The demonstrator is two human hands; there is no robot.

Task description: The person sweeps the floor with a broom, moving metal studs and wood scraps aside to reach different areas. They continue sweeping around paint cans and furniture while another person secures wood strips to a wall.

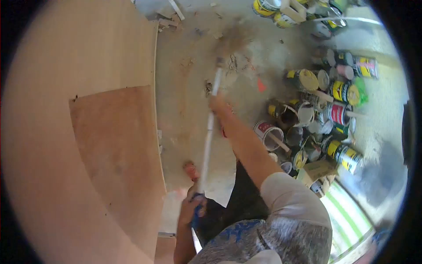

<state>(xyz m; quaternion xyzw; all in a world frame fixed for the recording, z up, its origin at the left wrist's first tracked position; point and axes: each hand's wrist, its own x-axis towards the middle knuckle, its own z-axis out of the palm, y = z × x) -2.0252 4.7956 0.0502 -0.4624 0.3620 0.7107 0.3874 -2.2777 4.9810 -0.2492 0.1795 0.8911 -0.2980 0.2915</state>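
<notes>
A long white pole (pixel 206 154) slants up over the floor, and its far end meets a dark, motion-blurred brush-like head (pixel 235 39). My right hand (pixel 216 103) is wrapped round the upper part of the pole, with the arm stretched out. Lower down, close to my body, my left hand (pixel 192 207) grips the pole near its blue end part (pixel 196 218). Bits of debris (pixel 233 64) lie on the floor (pixel 184 110) beside the blurred head. A small red-orange piece (pixel 261 85) rests to their right.
Several paint cans (pixel 303 79), some open with sticks in them, crowd the right side by a wall. A cardboard box (pixel 316 171) stands below them. A large wooden panel (pixel 110 44) fills the left. Scraps (pixel 169 22) lie at its top corner. One foot (pixel 191 170) shows.
</notes>
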